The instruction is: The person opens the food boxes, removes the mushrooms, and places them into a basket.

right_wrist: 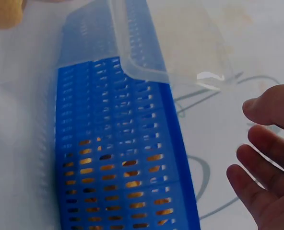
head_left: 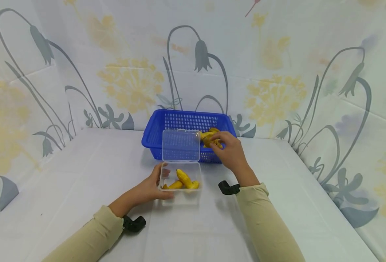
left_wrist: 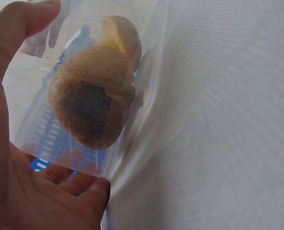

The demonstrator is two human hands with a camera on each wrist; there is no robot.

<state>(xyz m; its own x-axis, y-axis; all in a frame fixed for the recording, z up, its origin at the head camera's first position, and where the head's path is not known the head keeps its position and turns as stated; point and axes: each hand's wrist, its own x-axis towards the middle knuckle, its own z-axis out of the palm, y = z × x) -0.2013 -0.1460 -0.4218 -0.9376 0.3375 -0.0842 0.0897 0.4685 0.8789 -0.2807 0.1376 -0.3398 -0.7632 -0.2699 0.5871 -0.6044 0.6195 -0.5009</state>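
Observation:
My left hand [head_left: 152, 187] grips the left side of a clear plastic box [head_left: 181, 162], thumb at the front and fingers behind. Its hinged lid [head_left: 181, 145] stands up at the back. Inside lie small yellow bananas [head_left: 184, 178]; through the box wall in the left wrist view, a banana [left_wrist: 91, 96] shows a dark patch. My right hand [head_left: 229, 148] reaches over the right end of a blue basket [head_left: 153, 140], fingertips by more yellow bananas [head_left: 206, 135] with brown marks. In the right wrist view, thumb and fingers are apart with nothing visible between them.
The blue basket stands right behind the box, its perforated wall [right_wrist: 108, 120] partly seen through the raised lid. A white cloth [head_left: 91, 163] covers the table, and a flower-printed curtain [head_left: 193, 91] hangs behind and at both sides.

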